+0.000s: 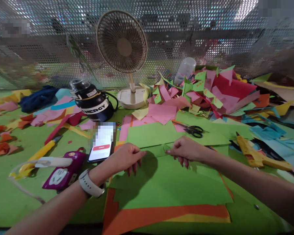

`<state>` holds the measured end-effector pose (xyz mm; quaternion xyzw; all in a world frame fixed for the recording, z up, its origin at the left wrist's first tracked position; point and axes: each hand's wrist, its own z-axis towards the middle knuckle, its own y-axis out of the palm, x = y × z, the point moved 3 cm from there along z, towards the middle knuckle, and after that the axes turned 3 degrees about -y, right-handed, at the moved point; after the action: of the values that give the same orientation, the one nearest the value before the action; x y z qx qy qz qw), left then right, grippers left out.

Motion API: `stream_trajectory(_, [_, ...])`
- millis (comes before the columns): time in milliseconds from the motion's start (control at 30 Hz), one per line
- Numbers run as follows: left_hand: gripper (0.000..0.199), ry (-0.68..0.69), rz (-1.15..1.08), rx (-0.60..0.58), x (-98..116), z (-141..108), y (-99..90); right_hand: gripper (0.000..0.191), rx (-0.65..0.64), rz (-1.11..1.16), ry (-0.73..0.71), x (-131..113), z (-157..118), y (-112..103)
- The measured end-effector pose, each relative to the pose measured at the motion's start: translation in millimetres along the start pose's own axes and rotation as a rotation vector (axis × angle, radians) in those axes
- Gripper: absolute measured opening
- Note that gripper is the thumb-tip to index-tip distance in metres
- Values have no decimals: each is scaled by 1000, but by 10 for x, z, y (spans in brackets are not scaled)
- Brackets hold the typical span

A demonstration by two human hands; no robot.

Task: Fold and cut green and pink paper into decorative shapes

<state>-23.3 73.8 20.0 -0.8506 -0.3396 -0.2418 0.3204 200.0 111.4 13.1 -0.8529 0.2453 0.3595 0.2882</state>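
Observation:
My left hand (128, 158), with a watch on its wrist, pinches the left side of a narrow green paper piece (155, 150). Thumb and finger of my right hand (185, 150) are pressed together at that piece's right end, where a thin green loop stands up; whether the loop is paper or thread I cannot tell. Under both hands lies a large green paper sheet (171, 186), on top of orange paper (132, 218). Just beyond the hands is another green sheet (149, 133). Black-handled scissors (194, 131) lie past my right hand.
A phone (102, 143), a purple power bank (65, 169) with a cable and a yellow cutter (40, 155) lie left. Behind stand a black bottle (94, 102) and a fan (131, 98). A heap of paper scraps (205, 88) fills the back right; a yellow glue gun (256, 155) lies right.

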Motion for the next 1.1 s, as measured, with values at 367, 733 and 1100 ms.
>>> stream_trajectory(367, [29, 632, 522, 536, 371, 107, 8, 19, 239, -301, -201, -59, 6, 16])
stream_trajectory(733, [65, 516, 212, 171, 502, 296, 15, 21, 408, -299, -477, -262, -186, -140])
stream_trajectory(1100, [39, 493, -367, -14, 414, 426, -53, 26, 600, -408, -720, -308, -284, -225])
